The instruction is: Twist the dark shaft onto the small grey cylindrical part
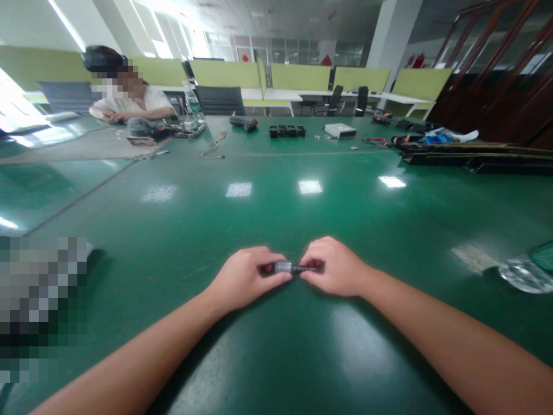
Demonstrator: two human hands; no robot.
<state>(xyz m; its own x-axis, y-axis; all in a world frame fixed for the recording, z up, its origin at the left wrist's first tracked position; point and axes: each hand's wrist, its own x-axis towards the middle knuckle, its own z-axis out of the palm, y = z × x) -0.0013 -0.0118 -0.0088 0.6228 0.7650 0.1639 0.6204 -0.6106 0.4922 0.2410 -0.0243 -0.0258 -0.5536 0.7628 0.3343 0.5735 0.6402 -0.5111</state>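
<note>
Between my two hands, low over the green table (pixel 276 207), lies a short dark rod-shaped piece (pixel 284 266). It has a grey cylindrical section on its left and a thinner, black, ribbed-looking section on its right. My left hand (pixel 250 274) is closed, thumb and fingers pinching the grey end. The thin right end is pinched by my right hand (pixel 330 266), also closed. The piece is held roughly level, and both of its ends are partly hidden by fingers. It is too small and blurred to tell its exact kind.
A clear bottle (pixel 525 274) lies at the right edge. A pixelated object (pixel 38 282) is at left. Along the far side are a black block row (pixel 287 131), a white box (pixel 340 131), a cable (pixel 211 151) and dark strips (pixel 475 155). Another person (pixel 129 98) sits far left.
</note>
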